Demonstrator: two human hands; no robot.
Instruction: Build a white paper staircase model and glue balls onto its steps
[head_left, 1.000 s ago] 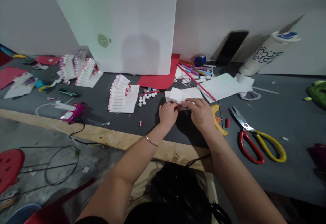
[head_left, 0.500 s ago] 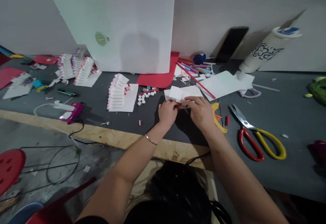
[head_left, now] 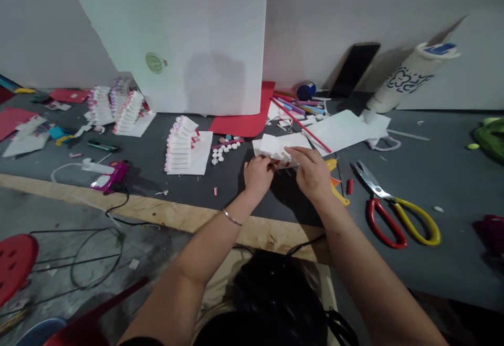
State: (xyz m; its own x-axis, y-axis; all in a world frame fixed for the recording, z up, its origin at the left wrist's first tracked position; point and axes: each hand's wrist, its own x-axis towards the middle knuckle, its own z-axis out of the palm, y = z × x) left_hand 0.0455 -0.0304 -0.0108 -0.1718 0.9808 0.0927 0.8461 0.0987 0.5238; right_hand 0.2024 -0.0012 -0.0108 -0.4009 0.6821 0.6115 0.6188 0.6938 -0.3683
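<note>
Closed at the near edge of a folded white paper piece, the left hand grips with its fingertips drawn together; we find its thumb hidden from view. We note the right hand at the opposite side of the same piece, its forefinger extended over the paper and its other fingers curled below. We cannot tell whether its fingertips press on the piece or merely lie against it.

We record the piece in front of the person, over a white card on the dark grey tabletop, with small red parts visible between the hands.

To the left we observe a fanned white paper model with a pink-tipped edge, and between it and the left hand a group of white round pieces. Behind the hands, a long red stick lies aslant, one end near a white sheet.

To the right, we log a yellow tool partly hidden by the right hand, a small red cylinder near it, and open scissors with one red and one yellow handle. A dark smartphone leans against the wall, near a tilted white tumbler.
</note>
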